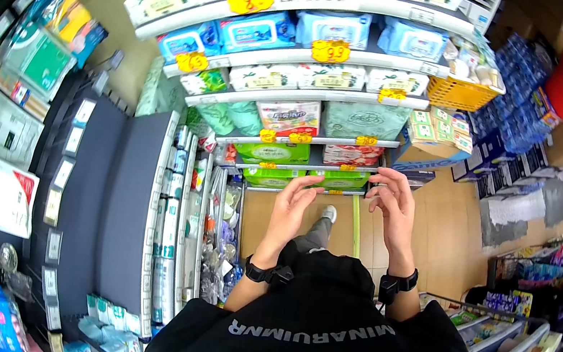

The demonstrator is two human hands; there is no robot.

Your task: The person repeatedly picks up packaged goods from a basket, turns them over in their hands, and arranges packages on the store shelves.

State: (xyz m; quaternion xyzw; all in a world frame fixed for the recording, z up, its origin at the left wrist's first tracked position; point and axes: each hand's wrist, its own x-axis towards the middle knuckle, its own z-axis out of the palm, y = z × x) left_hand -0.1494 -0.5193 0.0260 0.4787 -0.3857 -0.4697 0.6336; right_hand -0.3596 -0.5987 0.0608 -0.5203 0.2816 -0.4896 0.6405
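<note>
Left hand (294, 211) and right hand (393, 207) both empty, fingers loosely bent, held up well apart in front of the tissue rack (256, 101). Black wristband (270, 273) on the left wrist, similar on the right. Nearest things: green tissue packs (272, 153), low on the rack, just beyond the fingertips in view; can't tell the depth gap. Blue wipes packs (258, 32) higher on the rack. Yellow basket (461, 95) at the rack's right end, carton of small boxes (440, 138) below it.
</note>
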